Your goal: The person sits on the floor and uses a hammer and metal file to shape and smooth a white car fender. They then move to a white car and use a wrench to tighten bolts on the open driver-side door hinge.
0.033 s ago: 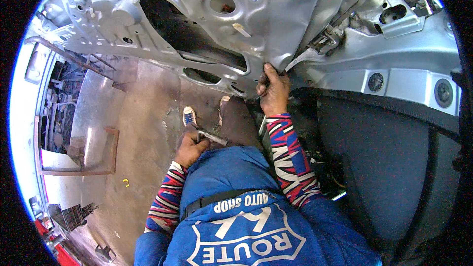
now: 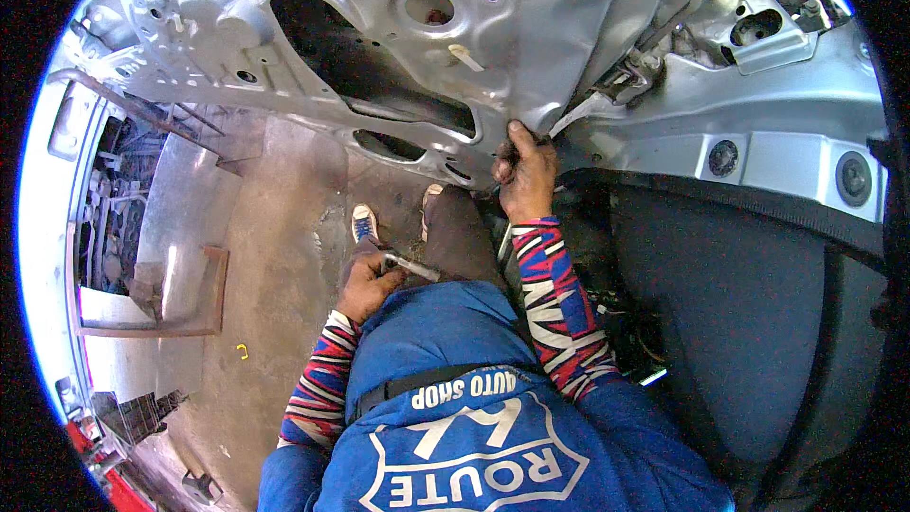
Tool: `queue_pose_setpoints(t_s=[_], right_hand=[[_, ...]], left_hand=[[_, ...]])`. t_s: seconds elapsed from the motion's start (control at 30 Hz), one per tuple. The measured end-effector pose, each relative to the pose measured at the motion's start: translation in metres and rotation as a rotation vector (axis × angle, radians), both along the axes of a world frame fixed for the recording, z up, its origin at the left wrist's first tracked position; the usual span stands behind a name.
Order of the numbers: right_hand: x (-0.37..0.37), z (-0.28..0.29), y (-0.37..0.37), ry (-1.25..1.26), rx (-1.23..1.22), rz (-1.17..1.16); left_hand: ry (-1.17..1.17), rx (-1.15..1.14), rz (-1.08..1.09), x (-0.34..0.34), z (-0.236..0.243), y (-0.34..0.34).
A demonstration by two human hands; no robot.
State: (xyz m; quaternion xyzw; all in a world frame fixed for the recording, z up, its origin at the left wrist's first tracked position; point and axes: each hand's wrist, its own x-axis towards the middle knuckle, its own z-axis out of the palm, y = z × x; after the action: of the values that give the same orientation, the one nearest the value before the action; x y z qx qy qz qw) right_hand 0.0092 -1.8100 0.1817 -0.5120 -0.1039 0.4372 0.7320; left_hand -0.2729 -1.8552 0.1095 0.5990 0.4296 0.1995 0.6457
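In front of me stands the bare grey metal inner panel of a car door (image 2: 531, 47), with a large dark opening (image 2: 322, 47) and several smaller holes. My right hand (image 2: 528, 178) is at the panel's lower right corner, beside the hinge side. Its thumb points up along the metal and its fingers are curled in; what they grip is hidden. Low by my waist, my left hand (image 2: 366, 290) is closed around a slim silver metal tool (image 2: 413, 268), which lies across my thigh. The tool's exact kind is unclear.
To the right are the grey body sill (image 2: 654, 137) with round plugs and a dark padded panel (image 2: 739, 294). A loose curved metal panel (image 2: 175, 199) and a brown frame (image 2: 220, 294) are at the left. A small yellow piece (image 2: 243, 352) lies on the concrete floor.
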Motion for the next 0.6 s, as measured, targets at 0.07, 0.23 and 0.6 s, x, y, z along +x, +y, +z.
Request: queue_pose_setpoints(t_s=[0.07, 0.23, 0.6], right_hand=[[0.002, -0.004, 0.001, 0.047, -0.002, -0.005], [0.007, -0.004, -0.002, 0.077, 0.133, 0.167], [0.000, 0.010, 0.000, 0.063, -0.007, 0.065]], left_hand=[[0.002, 0.070, -0.034, -0.001, -0.003, 0.001], [0.028, -0.025, 0.030, -0.005, -0.002, 0.002], [0.112, -0.069, 0.141, 0.003, 0.017, 0.010]])
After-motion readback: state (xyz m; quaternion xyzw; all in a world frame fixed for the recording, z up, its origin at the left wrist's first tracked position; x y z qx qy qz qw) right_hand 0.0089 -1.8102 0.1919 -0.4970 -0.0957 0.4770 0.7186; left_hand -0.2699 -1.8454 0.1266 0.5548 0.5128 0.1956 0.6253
